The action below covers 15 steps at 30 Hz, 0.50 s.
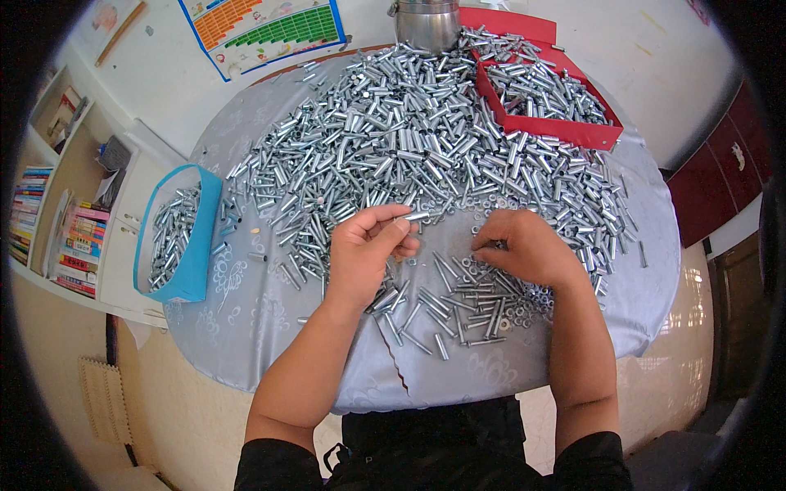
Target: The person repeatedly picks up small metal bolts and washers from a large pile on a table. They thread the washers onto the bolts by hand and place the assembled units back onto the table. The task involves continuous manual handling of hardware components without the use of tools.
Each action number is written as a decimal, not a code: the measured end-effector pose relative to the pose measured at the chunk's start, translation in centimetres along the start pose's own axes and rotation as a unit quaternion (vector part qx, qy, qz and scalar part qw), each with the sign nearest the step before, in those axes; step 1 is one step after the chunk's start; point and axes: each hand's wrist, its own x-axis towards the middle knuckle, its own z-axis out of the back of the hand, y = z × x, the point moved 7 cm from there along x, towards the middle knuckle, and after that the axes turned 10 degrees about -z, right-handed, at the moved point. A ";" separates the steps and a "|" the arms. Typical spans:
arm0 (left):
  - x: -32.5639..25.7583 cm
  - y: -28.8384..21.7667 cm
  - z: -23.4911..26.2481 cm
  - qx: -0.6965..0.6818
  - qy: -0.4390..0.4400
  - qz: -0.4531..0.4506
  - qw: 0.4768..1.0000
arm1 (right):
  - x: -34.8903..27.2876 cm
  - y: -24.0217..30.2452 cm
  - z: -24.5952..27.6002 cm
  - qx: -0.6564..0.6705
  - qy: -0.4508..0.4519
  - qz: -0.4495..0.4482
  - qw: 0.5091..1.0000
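My left hand (361,250) is closed in a pinch around a short metal sleeve (418,216), which lies sideways and points to the right. To its right, my right hand (526,248) has its fingers bent and pressed together; whatever they hold, if anything, is hidden. Under and beside the right hand lie loose bolts (437,303) and small nuts (516,313). A big heap of shiny metal sleeves (385,114) spreads over the table beyond both hands. More small nuts (491,202) are scattered along the heap's near edge.
A blue box (193,274) holding metal sleeves stands at the left of the cloth-covered table (270,348). At the back right is an open red box (565,135) with sleeves, beside a steel pot (427,26). Bookshelves (61,188) stand on the left.
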 end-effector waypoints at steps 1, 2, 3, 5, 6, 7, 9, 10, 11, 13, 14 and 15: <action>0.0 0.0 0.0 0.001 0.001 0.000 1.000 | 0.0 0.0 0.0 -0.012 0.001 -0.004 1.000; 0.0 0.0 0.0 0.002 0.002 0.000 1.000 | -0.1 0.0 0.0 -0.023 0.003 -0.009 1.000; -0.1 0.0 0.0 0.003 0.003 0.000 1.000 | -0.1 0.0 0.0 -0.035 0.004 -0.013 0.999; -0.1 0.1 0.0 0.000 0.005 -0.002 1.000 | -0.3 -0.3 -0.2 -0.048 0.004 -0.013 0.999; -0.1 0.1 0.0 -0.002 0.006 -0.003 1.000 | -0.3 -0.4 -0.3 -0.055 0.005 -0.013 0.998; -0.1 0.1 0.0 -0.001 0.007 -0.003 1.000 | -0.2 -0.5 -0.5 -0.058 0.019 -0.021 0.998; -0.1 0.1 -0.1 0.000 0.010 -0.004 1.000 | -0.2 -0.7 -0.8 -0.065 0.048 -0.035 0.996; -0.1 0.1 -0.2 0.002 0.010 -0.002 1.000 | -0.2 -0.7 -0.9 -0.068 0.045 -0.036 0.996; -0.1 0.1 -0.3 0.005 0.011 0.000 1.000 | -0.2 -0.8 -1.0 -0.072 0.042 -0.036 0.996; -0.2 0.1 -0.4 0.008 0.013 0.001 1.000 | -0.2 -0.8 -1.0 -0.073 0.038 -0.043 0.996; -0.2 0.0 -0.4 0.009 0.015 0.000 1.000 | -0.2 -0.7 -1.0 -0.072 0.037 -0.048 0.996; -0.2 0.0 -0.5 0.009 0.017 -0.001 1.000 | -0.2 -0.7 -0.9 -0.071 0.036 -0.054 0.995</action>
